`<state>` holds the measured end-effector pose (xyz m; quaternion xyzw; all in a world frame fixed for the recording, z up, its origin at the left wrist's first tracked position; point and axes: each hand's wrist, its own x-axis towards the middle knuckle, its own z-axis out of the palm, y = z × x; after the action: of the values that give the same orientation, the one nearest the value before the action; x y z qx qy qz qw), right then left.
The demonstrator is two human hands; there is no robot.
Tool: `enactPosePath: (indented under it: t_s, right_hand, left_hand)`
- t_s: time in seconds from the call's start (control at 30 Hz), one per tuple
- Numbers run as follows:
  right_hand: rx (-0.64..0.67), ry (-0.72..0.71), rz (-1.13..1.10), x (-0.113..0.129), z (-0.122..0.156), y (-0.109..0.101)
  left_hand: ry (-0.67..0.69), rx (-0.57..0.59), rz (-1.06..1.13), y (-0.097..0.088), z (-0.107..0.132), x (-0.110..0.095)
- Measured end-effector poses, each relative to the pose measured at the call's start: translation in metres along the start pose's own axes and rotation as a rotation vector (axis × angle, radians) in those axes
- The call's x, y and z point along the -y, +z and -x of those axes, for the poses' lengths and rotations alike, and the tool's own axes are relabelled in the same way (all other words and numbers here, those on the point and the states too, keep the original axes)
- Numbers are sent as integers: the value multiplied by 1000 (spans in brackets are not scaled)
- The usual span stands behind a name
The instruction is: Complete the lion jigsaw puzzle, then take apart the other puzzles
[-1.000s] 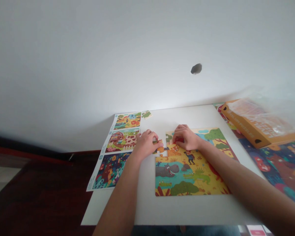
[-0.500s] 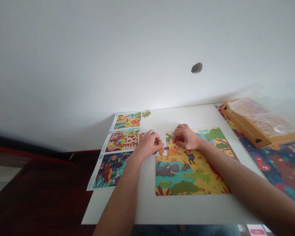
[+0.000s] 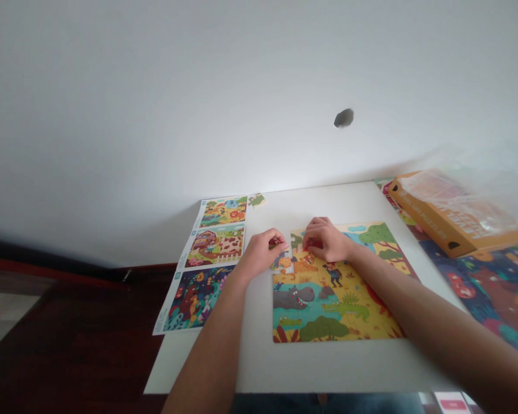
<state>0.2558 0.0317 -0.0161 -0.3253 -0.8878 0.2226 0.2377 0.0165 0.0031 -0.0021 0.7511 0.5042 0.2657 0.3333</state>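
A jigsaw puzzle (image 3: 323, 305) with a hippo, crocodiles and a leopard lies on the white table (image 3: 259, 362). Its upper left side has a gap. At that gap, my left hand (image 3: 265, 251) pinches a puzzle piece (image 3: 284, 263) with orange spotted fur, close to the leopard part; whether it interlocks cannot be made out. My right hand (image 3: 326, 238) rests on the upper part of the puzzle with its fingers curled together. What those fingers hold, if anything, is hidden.
Left of my hands lies a sheet with three pictures (image 3: 216, 246). A loose puzzle piece (image 3: 256, 200) lies at the table's far edge. On the right are an orange puzzle box (image 3: 440, 224), clear plastic wrap (image 3: 470, 190) and a dark puzzle (image 3: 492, 287). A wall rises behind.
My left hand has shifted slightly and its fingers have risen a little, showing more of the piece, which now lies flatter beside the leopard. My right hand stays in place.
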Motion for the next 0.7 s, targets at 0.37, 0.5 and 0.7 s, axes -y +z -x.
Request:
enactPosePath:
  t_s: [0.37,0.5,0.7]
  right_hand:
    - [-13,-20,2,-2,1,2]
    - [-14,-19,-5,-2,1,2]
    - [-12,-20,-5,-2,1,2]
  left_hand:
    - [59,13,-204,9,-2,-3]
    - [65,17,-277,6,0,-5]
    - [93,93,-335,2,2,-3]
